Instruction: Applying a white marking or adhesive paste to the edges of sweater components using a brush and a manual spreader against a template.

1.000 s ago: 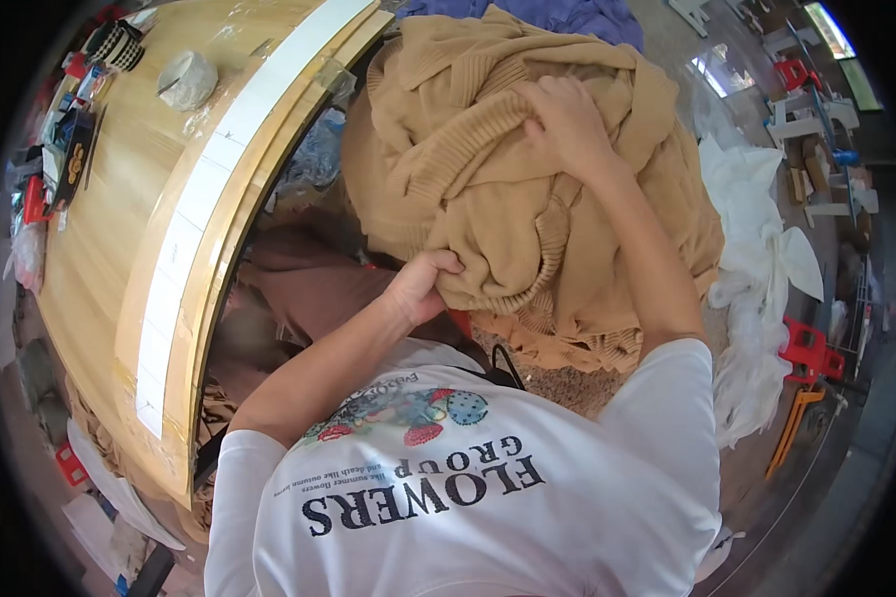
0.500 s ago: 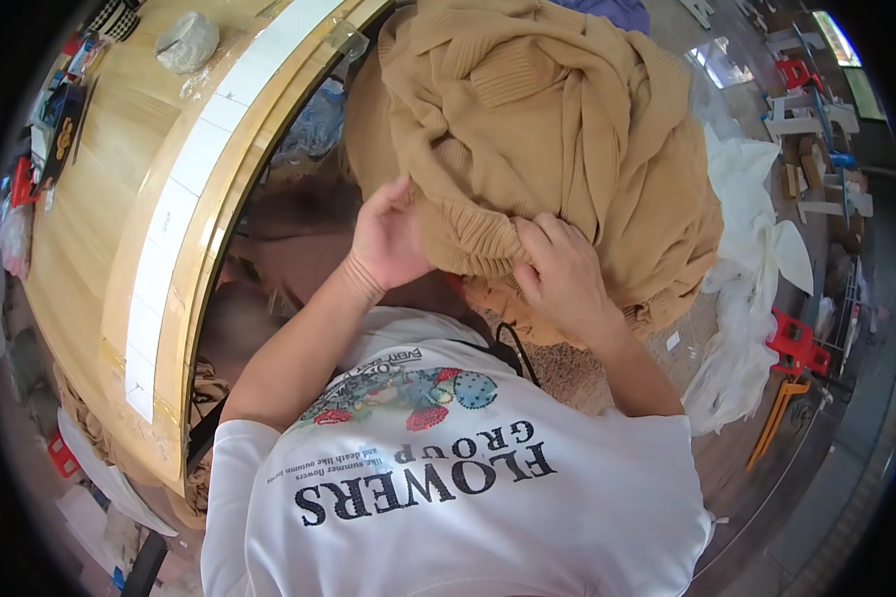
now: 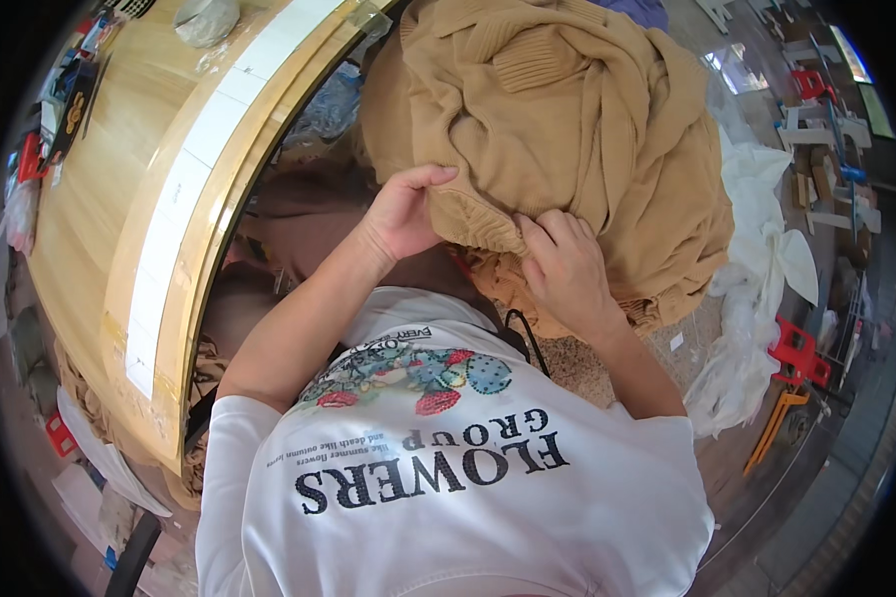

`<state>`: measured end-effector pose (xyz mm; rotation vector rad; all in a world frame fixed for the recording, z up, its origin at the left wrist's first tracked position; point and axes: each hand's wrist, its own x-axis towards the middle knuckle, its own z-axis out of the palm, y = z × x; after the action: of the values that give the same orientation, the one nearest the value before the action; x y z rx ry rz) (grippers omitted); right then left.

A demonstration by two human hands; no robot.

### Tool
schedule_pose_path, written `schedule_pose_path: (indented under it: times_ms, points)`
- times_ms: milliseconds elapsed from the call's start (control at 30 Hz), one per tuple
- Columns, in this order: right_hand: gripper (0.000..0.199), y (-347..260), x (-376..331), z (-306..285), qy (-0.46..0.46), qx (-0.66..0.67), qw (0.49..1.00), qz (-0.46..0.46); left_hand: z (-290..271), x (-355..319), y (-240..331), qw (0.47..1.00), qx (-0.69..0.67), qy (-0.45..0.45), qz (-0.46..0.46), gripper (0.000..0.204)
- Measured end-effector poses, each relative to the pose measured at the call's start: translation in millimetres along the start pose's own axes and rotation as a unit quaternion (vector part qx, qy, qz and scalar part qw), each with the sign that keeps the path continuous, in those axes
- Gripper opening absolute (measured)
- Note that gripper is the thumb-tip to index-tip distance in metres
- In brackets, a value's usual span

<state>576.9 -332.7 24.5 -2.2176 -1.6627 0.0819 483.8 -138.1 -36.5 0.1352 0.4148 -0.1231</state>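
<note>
A heaped tan knit garment (image 3: pixel 587 129) lies in front of me, with folds and ribbed bands showing. Its near ribbed edge (image 3: pixel 476 219) stretches between my two hands. On the left end of that edge, my left hand (image 3: pixel 404 212) has its thumb on top of the cloth and its fingers underneath, partly hidden. My right hand (image 3: pixel 565 257) pinches the right end of the same edge between thumb and curled fingers. More orange-tan knit cloth (image 3: pixel 513 289) hangs below the edge, under the heap.
A wooden table (image 3: pixel 100 199) with a white measuring strip (image 3: pixel 194 164) curves along my left. On it sits a roll of clear tape (image 3: pixel 206 20). White plastic sheeting (image 3: pixel 752 199) lies right of the heap, near a red stool (image 3: pixel 798 350). Blue-tinted plastic (image 3: pixel 334 104) lies beside the table edge.
My left hand's thumb has moved right onto the ribbed edge and now grips it. The edge is drawn flatter between my hands. My right hand keeps its pinch.
</note>
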Motion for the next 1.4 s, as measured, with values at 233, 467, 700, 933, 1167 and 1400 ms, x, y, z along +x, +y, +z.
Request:
schedule_pose_path:
  times_ms: [233,467,700,933,1167,1400]
  points:
    - [0.078,-23,22,-25,0.054,-0.004,0.999,0.003,63,-8,12,0.995,0.057,0.053,0.065,0.032]
    - [0.043,69,124,-93,0.262,0.217,0.936,0.085,217,24,79,0.984,0.154,-0.037,0.085,0.026]
    - [0.036,103,176,-152,0.213,0.374,0.901,0.048,230,-2,104,0.94,0.3,0.044,0.153,0.016]
    - [0.037,99,192,-157,0.175,0.453,0.867,0.109,190,7,137,0.937,0.338,-0.007,0.092,0.031]
    - [0.041,116,203,-162,0.087,0.481,0.866,0.105,154,-5,151,0.919,0.356,0.043,0.161,0.026]
    - [0.03,103,210,-158,0.001,0.56,0.815,0.152,142,-8,119,0.897,0.436,0.022,0.069,0.03]
